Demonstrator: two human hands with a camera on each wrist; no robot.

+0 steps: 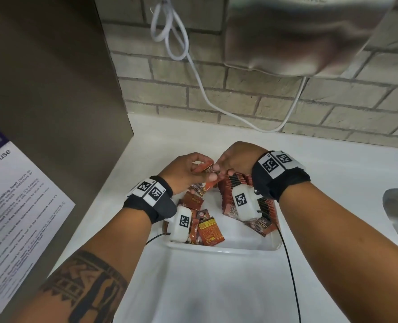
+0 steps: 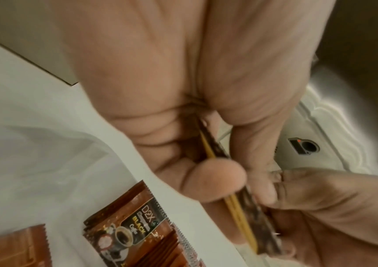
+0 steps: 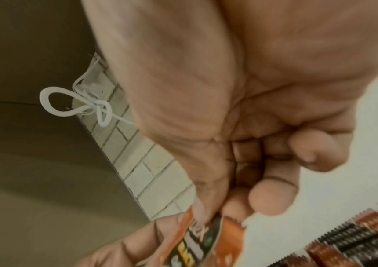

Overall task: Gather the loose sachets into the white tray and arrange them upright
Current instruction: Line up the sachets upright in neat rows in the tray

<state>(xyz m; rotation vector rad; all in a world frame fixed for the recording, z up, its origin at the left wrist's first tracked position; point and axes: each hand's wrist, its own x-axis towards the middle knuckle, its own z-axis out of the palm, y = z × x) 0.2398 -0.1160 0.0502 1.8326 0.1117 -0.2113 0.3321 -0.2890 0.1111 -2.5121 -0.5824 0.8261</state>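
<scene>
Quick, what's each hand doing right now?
Left hand: holding a few sachets.
Right hand: pinching the same sachets' top edge.

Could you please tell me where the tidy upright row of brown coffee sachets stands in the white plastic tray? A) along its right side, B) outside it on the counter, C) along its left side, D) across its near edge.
A: in the head view the upright row of brown coffee sachets stands along the right side of the white plastic tray, while loose brown sachets lie flat on its left.
</scene>
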